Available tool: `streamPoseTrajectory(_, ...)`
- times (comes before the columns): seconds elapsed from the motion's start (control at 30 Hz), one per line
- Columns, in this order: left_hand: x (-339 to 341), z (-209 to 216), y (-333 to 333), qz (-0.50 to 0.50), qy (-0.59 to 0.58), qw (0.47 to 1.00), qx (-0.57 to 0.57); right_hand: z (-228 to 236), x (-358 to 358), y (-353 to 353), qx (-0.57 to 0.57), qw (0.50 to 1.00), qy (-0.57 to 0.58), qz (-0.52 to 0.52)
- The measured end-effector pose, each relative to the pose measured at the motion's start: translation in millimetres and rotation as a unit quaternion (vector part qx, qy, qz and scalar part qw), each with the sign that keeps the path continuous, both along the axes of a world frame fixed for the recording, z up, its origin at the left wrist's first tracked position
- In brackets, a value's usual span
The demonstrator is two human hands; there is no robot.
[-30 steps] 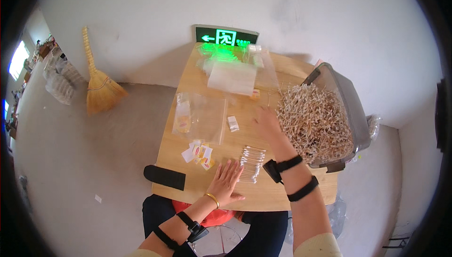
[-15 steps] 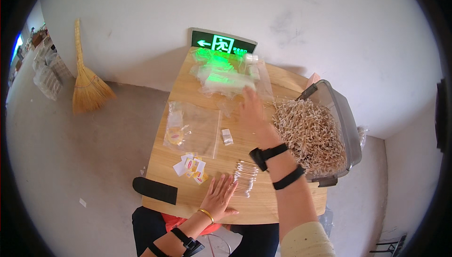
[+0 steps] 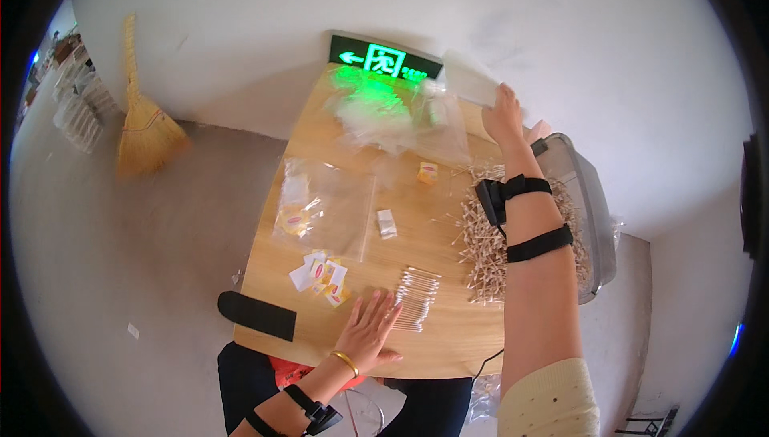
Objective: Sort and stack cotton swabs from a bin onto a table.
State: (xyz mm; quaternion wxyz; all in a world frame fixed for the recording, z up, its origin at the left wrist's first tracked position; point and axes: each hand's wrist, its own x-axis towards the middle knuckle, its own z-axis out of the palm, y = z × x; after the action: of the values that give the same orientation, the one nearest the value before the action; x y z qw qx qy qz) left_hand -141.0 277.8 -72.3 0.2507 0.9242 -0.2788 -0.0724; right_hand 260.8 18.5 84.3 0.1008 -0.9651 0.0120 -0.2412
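Right hand (image 3: 503, 119) pinches a translucent plastic sheet (image 3: 471, 79) by its right end, raised near the far edge of the worktop (image 3: 465, 345); the left hand (image 3: 367, 337) rests flat, fingers slightly spread, beside cotton swabs (image 3: 417, 299) lined up nearer the front. A sideways nudge from it could scatter their row.

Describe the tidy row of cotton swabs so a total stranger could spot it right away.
Find the wooden table, then its near edge, where the person's left hand lies flat. Immediately right of that hand is the row of cotton swabs. Unlike the jumbled heap at the grey bin, these lie side by side, like ladder rungs.
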Motion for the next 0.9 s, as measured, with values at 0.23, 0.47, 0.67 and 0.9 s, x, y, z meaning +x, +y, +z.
streamPoseTrajectory(0.23, 0, -3, 0, -0.008, 0.001, 1.0, 0.003, -94, -24, 43, -0.074, 0.943, 0.185, 0.266)
streamPoseTrajectory(0.47, -2, 2, 5, 0.0, 0.018, 1.0, 0.02, -122, -149, 195, -0.027, 0.852, 0.153, 0.5)
streamPoseTrajectory(0.67, -3, -2, 5, -0.006, 0.035, 0.999, 0.025, -127, -192, 250, -0.052, 0.859, 0.205, 0.466)
streamPoseTrajectory(0.9, 0, 1, 3, -0.023, 0.041, 0.998, 0.044, -140, -171, 260, -0.051, 0.879, 0.204, 0.428)
